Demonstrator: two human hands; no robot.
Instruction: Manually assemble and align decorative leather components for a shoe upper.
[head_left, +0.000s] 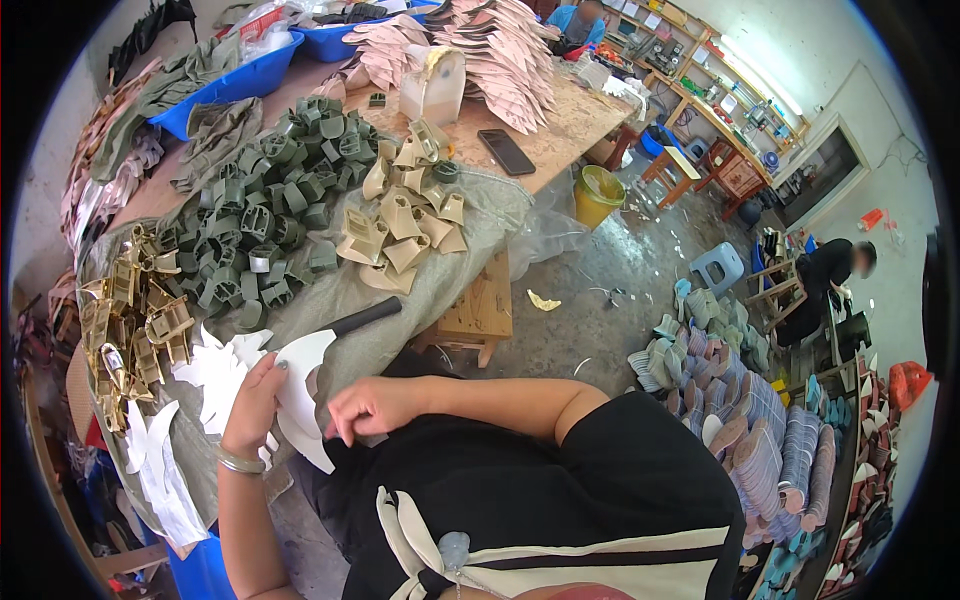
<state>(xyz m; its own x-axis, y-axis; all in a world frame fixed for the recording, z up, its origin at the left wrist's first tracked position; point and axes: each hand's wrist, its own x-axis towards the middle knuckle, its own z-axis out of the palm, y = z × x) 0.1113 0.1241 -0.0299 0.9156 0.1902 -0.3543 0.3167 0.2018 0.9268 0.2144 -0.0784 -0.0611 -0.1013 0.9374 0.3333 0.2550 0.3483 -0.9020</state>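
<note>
My left hand (255, 400), with a bracelet on the wrist, grips a white cut-out piece (300, 385) with pointed lobes, held at the edge of the cloth-covered table (400, 300). My right hand (365, 408) comes across my body and pinches the same piece at its right edge, fingers curled. A black handle (365, 315) sticks out from behind the piece, its other end hidden. More white cut-outs (215, 375) lie stacked just left of my left hand.
On the table lie piles of dark green folded pieces (270, 210), beige ones (405, 220) and gold ones (130, 310), plus a phone (505, 150). On the floor are a yellow bucket (597, 192), a blue stool (718, 265) and stacked insoles (740, 400). Another person (835, 270) sits far right.
</note>
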